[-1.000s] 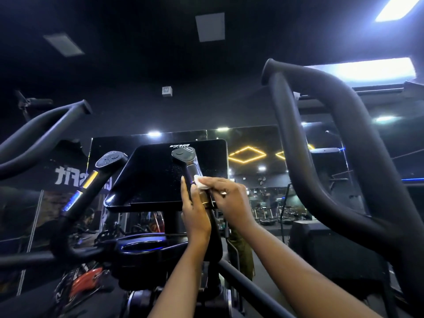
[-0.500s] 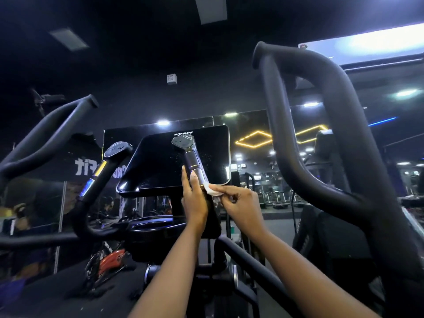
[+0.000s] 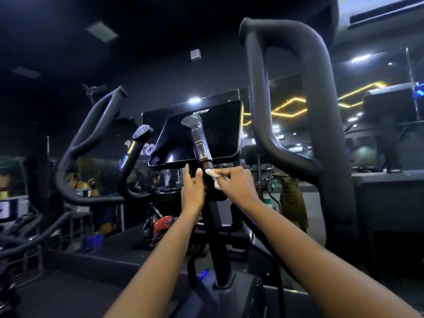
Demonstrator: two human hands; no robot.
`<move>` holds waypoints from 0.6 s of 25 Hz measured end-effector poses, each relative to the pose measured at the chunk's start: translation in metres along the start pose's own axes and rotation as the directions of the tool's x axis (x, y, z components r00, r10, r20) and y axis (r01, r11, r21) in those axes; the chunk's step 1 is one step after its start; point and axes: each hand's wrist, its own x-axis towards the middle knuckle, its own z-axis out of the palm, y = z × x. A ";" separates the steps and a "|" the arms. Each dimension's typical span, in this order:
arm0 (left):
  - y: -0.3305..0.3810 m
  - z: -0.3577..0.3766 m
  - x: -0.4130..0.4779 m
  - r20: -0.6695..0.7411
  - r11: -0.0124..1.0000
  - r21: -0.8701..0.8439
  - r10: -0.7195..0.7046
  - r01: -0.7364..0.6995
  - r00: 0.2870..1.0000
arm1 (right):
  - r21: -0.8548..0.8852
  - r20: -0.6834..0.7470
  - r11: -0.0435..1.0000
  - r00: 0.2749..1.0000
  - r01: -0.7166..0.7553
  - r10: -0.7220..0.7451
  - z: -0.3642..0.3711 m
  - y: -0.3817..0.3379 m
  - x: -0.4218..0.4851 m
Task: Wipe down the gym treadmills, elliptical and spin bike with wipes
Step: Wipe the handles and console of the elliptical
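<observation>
Item: elliptical (image 3: pixel 218 249), black, standing in a dim gym, seen from the user's position.

- Screen (image 3: pixel 222 125): dark, tilted, sitting at the top of the centre post and showing specks on its right half.
- Inner handle (image 3: pixel 199 141): rising upright in front of the screen, with a flat cap, a silver band and a black stem below it.
- Wipe (image 3: pixel 212 175): small, white and crumpled, lying against the right side of the inner handle's black stem, just under the silver band.
- Right hand (image 3: pixel 236 187): pinching the wipe between thumb and fingertips and pressing it to the stem.
- Left hand (image 3: pixel 192 191): reaching up on the opposite side of the stem, fingers straight and pointing upward, lying against the stem. It is holding nothing. The two hands are working close together, with only the stem between them.
- Second inner handle (image 3: pixel 137 143): standing to the left of the screen, showing yellow and blue strips.
- Right swing arm (image 3: pixel 321 111): thick, padded and looped, rising near the camera.
- Left swing arm (image 3: pixel 91 134): curving up on the far left.

Surroundings: yellow strip lights (image 3: pixel 289 106) are glowing in angular outlines behind the machine. A red object (image 3: pixel 163 223) is lying low behind the post, too blurred to identify.
</observation>
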 end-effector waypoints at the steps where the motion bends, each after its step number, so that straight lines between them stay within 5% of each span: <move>1: -0.002 -0.003 -0.007 -0.003 0.999 0.032 -0.005 0.005 1.000 | -0.012 0.041 1.000 0.999 -0.006 0.007 -0.002 -0.002 -0.005; 8: -0.035 -0.034 -0.099 0.001 0.902 0.430 0.029 -0.027 1.000 | -0.047 0.348 0.997 0.934 -0.068 0.080 -0.001 0.016 -0.077; 11: -0.083 -0.060 -0.162 0.018 0.820 0.569 -0.084 0.059 0.996 | -0.094 0.525 0.993 0.844 -0.068 0.108 0.013 0.032 -0.137; 15: -0.141 -0.104 -0.253 0.116 0.583 0.806 -0.326 0.103 0.938 | -0.132 0.697 0.991 0.708 -0.029 0.113 0.032 0.039 -0.219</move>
